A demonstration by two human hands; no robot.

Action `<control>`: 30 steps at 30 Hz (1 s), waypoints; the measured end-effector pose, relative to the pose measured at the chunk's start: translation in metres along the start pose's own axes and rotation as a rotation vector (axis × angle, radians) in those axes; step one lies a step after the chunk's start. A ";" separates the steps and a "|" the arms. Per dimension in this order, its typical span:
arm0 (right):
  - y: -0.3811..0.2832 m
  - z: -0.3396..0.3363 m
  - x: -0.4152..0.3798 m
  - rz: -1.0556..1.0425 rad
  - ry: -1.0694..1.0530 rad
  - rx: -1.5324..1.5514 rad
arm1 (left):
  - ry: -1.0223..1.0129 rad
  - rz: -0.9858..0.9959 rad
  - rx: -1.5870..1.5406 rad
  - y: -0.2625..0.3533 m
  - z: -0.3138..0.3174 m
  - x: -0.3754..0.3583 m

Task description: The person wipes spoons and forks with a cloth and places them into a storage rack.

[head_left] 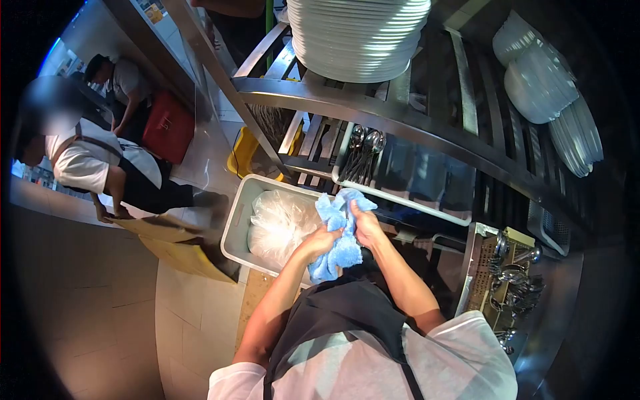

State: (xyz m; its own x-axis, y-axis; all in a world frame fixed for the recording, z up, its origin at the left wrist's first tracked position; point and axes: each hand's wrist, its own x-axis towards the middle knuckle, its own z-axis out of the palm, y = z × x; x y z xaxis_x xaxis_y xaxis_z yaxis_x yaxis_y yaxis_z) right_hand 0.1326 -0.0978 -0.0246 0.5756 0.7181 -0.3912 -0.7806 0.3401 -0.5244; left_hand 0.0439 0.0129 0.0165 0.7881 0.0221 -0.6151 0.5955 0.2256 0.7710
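Note:
A bunched light-blue cloth point(344, 248) is gripped between both hands in front of my dark apron. My left hand point(321, 241) closes round its left side, and my right hand point(365, 225) pinches its upper right part with the thumb on top. Whether anything is wrapped inside the cloth cannot be seen. Just left of the cloth, a grey plastic bin point(230, 227) holds a clear plastic bag point(277, 223), whose contents are blurred by glare.
A metal rack point(373, 107) carries stacked white plates point(360, 40); white bowls point(537, 77) sit far right. Spoons point(363, 150) lie in a white-rimmed tray. At right, a basket point(481, 280) holds cutlery. Two people stand left, the nearer point(93, 160) beside cardboard point(180, 247).

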 end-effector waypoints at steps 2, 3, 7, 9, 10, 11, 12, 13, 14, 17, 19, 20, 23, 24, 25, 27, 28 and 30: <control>-0.002 0.013 -0.001 -0.103 0.240 -0.194 | -0.004 -0.080 0.106 0.013 0.005 -0.007; -0.005 0.009 0.004 -0.104 0.238 -0.193 | -0.003 -0.078 0.108 0.012 0.004 -0.007; -0.038 -0.015 0.025 -0.449 0.270 -0.105 | 0.052 0.168 0.109 0.007 0.003 -0.028; -0.055 -0.001 0.019 -0.443 0.284 -0.078 | 0.228 0.285 0.151 0.009 -0.001 -0.040; -0.055 0.002 0.019 -0.455 0.190 -0.041 | 0.316 0.341 0.238 0.013 -0.002 -0.041; -0.058 0.019 0.008 -0.421 0.116 0.007 | 0.320 0.343 0.237 0.017 -0.005 -0.042; -0.063 0.023 0.004 -0.366 0.007 0.116 | 0.355 0.314 0.319 0.021 -0.010 -0.045; -0.070 0.026 0.000 -0.307 -0.102 0.225 | 0.392 0.283 0.401 0.026 -0.013 -0.047; -0.081 0.037 -0.007 -0.290 -0.256 0.250 | 0.396 0.282 0.399 0.033 -0.011 -0.054; -0.072 0.026 0.008 -0.428 0.050 -0.017 | 0.327 0.301 0.436 0.052 -0.002 -0.069; -0.050 0.026 0.015 -0.480 0.122 0.094 | 0.360 0.362 0.409 0.054 0.009 -0.067; -0.038 0.039 0.009 -0.470 0.213 0.187 | 0.358 0.366 0.411 0.050 0.012 -0.062; -0.020 0.051 0.004 -0.402 0.284 0.377 | 0.458 0.533 0.493 0.040 0.009 -0.053; -0.031 0.047 0.004 -0.428 0.298 0.282 | 0.427 0.469 0.504 0.046 0.009 -0.059; -0.044 0.043 0.003 -0.452 0.316 0.188 | 0.391 0.402 0.513 0.051 0.011 -0.066; -0.061 0.034 0.013 -0.632 0.270 0.027 | 0.390 0.419 0.551 0.064 0.017 -0.079; -0.060 0.029 0.023 -0.698 0.301 -0.091 | 0.390 0.432 0.587 0.067 0.019 -0.083; -0.060 0.025 0.023 -0.662 0.299 -0.164 | 0.354 0.377 0.626 0.073 0.016 -0.082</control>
State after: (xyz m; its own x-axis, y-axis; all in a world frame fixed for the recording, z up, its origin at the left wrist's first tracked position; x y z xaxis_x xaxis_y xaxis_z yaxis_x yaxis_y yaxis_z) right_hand 0.1862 -0.0869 0.0163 0.9729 0.1906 -0.1311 -0.2147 0.5326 -0.8187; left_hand 0.0255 0.0122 0.1254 0.9195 0.3186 -0.2301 0.3591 -0.4432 0.8214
